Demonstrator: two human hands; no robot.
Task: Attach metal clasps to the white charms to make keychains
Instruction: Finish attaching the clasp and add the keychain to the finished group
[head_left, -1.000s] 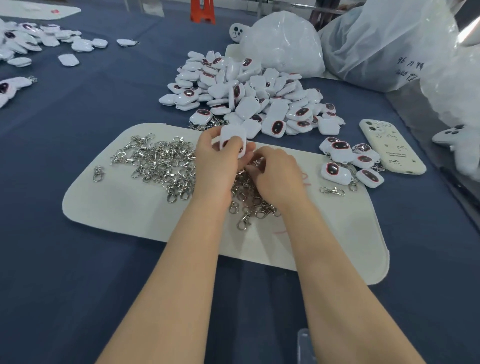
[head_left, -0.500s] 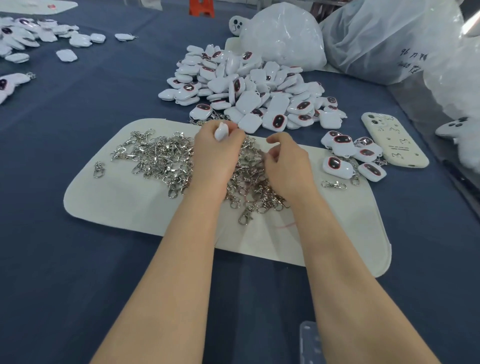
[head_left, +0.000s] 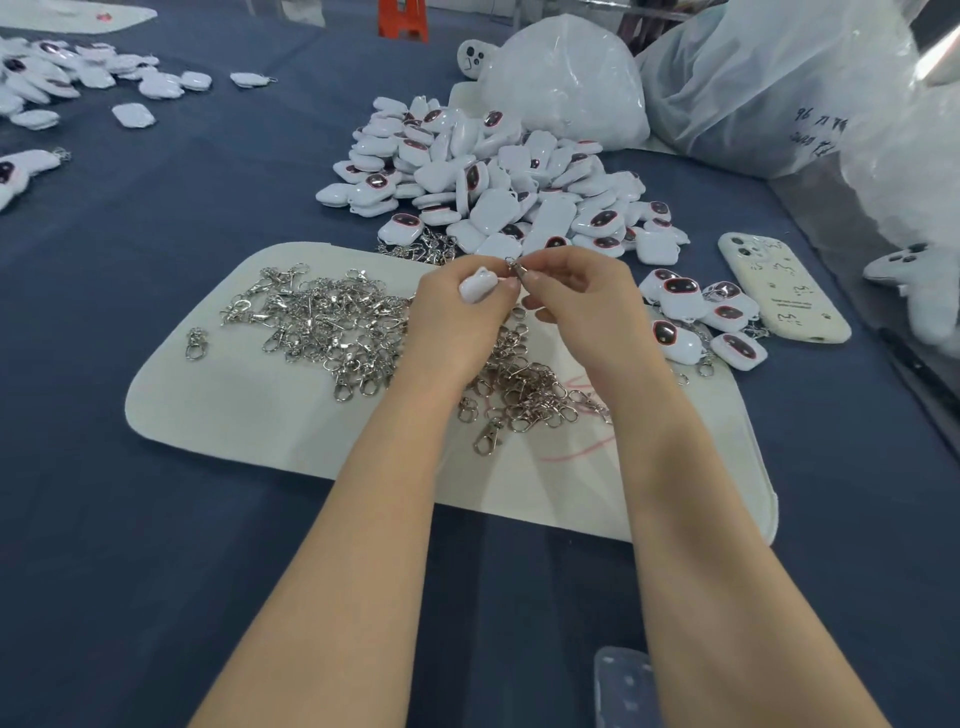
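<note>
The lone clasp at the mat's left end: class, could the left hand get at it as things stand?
Probably, once freed: the lone clasp lies apart on bare mat, but the left hand grips a white charm.

Tabletop (head_left: 130, 545): dark blue cloth over it. Cream mat (head_left: 234, 415): one, lying flat on the cloth. Heap of metal clasps (head_left: 332, 327): loose, spread over the mat. Left hand (head_left: 457, 322): grips one white charm (head_left: 477, 287) above the heap. Right hand (head_left: 582, 296): pinches a single clasp (head_left: 517, 267) close by that charm. Pile of charms (head_left: 498, 182): just beyond the mat. Charms with clasps fitted (head_left: 691, 322): small group at the mat's right end, phone in a cream case (head_left: 784, 291) beside them. Plastic bags (head_left: 566, 78): at the back
</note>
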